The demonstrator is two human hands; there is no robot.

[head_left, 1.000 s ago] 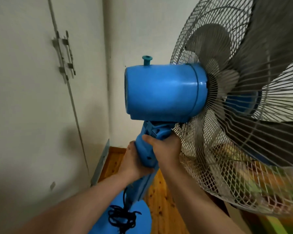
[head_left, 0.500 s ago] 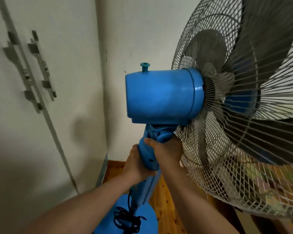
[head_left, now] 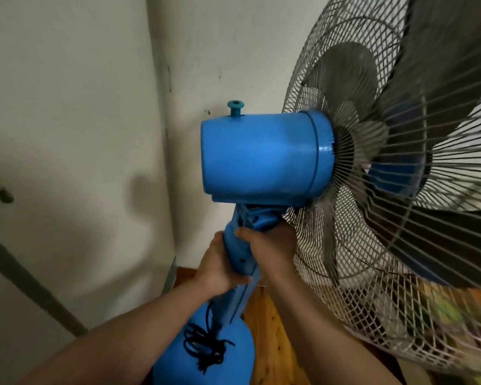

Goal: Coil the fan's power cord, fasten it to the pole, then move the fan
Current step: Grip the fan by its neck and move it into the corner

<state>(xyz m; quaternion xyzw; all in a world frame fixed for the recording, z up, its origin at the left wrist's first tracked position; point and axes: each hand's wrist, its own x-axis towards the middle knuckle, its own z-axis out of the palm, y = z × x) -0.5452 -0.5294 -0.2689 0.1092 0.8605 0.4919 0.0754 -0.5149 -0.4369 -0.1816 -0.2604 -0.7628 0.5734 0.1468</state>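
Hands, left hand point(head_left: 220, 266) and right hand point(head_left: 267, 247), grip the fan point(head_left: 264, 159) pole point(head_left: 240, 259), fingers closed; cord point(head_left: 206, 347) bundled below. Moving step: next, set it down steadily.

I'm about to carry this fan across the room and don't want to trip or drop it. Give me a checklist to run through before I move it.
1. Both hands closed on the pole: ok. Left hand and right hand grip the blue pole just under the motor housing.
2. Cord off the floor: ok. The black cord sits bundled low on the pole.
3. Bundle tied securely: cannot tell; loose ends stick out.
4. Base clear of the floor: cannot tell.
5. Grille clear of the wall: ok.
6. Path ahead: cannot tell; the fan hides it.
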